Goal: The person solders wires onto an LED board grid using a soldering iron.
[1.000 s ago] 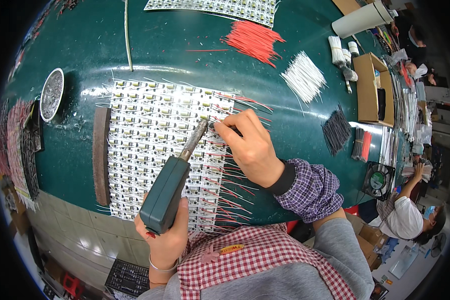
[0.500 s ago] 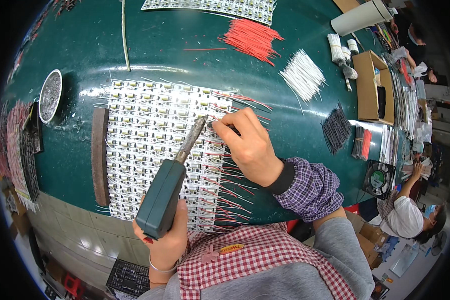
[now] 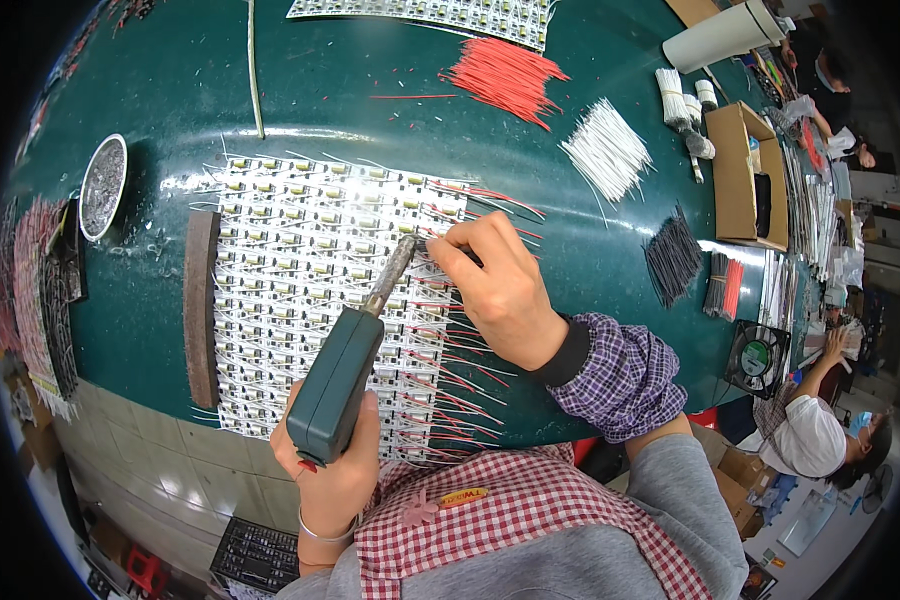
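My left hand (image 3: pixel 335 470) is wrapped round the dark green handle of a soldering gun (image 3: pixel 338 385). Its metal barrel slants up to the right, with the tip over a white panel of small circuit boards (image 3: pixel 300 270). Close to that tip, my right hand (image 3: pixel 500 290) has thumb and forefinger pinched together above the panel's right part. What is between those fingers is too small to make out. Red and white wires (image 3: pixel 475 395) stick out along the panel's right edge, and thin white ones lie across its rows.
Beyond the panel lie piles of red wires (image 3: pixel 505 80), white wires (image 3: pixel 607 150) and black wires (image 3: pixel 673 257). A brown bar (image 3: pixel 201 310) borders the panel's left side, near a round dish (image 3: pixel 103 190). At right are a cardboard box (image 3: pixel 735 180), a small fan (image 3: pixel 757 358) and a co-worker (image 3: pixel 805 430).
The soldering gun's handle has shifted slightly right and up, while its tip stays near the same spot. My right hand has barely moved.
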A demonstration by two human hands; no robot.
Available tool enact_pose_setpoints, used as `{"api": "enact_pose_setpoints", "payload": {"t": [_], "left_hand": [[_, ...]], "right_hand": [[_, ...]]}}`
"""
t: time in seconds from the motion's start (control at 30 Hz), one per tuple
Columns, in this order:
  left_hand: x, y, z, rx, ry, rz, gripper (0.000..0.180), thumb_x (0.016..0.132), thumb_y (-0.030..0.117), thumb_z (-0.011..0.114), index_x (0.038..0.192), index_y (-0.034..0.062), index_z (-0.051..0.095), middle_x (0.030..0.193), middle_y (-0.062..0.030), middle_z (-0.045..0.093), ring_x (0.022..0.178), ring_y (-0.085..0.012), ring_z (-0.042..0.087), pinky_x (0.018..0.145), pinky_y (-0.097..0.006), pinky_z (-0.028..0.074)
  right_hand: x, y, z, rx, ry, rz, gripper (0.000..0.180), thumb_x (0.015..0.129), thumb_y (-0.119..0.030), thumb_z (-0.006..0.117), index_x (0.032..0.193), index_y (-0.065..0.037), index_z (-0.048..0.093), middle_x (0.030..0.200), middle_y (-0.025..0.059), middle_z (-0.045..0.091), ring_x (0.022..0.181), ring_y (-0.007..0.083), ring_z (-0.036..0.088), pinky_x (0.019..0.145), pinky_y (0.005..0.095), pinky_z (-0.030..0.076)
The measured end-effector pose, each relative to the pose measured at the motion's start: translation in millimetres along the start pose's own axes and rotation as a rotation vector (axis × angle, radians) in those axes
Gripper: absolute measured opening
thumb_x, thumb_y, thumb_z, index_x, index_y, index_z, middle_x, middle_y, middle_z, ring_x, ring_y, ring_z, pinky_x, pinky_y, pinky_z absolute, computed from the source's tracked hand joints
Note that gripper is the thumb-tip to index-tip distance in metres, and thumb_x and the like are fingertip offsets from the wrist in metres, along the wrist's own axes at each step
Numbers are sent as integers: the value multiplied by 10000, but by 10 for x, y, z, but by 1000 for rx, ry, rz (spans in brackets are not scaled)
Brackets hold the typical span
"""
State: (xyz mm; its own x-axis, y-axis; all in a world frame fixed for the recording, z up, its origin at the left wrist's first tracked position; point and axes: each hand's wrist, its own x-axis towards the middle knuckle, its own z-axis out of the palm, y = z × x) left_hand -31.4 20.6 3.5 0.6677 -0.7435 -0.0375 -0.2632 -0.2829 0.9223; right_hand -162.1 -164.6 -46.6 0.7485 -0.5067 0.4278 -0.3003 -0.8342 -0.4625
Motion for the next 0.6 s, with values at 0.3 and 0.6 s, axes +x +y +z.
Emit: {"api": "enact_pose_setpoints", "payload": {"t": [0.3, 0.6], "left_hand": [[52, 108, -8, 85, -42, 29, 158, 794, -34, 726, 932, -75, 660, 767, -74, 626, 634, -107, 557, 565, -262, 442], [-109, 52, -91, -31, 79, -233, 277, 791, 61, 800, 1011, -65, 689, 899, -122, 699, 711, -159, 644, 632, -294, 516]], "right_hand": [[41, -19, -27, -27, -22, 6, 301, 714, 42, 640, 1015, 59, 637, 975, 124, 565, 930, 275, 553, 754, 328, 526], [69, -44, -33, 6, 19, 22, 387, 648, 136, 630, 1022, 41, 652, 942, 128, 583, 853, 282, 575, 699, 354, 514]]}}
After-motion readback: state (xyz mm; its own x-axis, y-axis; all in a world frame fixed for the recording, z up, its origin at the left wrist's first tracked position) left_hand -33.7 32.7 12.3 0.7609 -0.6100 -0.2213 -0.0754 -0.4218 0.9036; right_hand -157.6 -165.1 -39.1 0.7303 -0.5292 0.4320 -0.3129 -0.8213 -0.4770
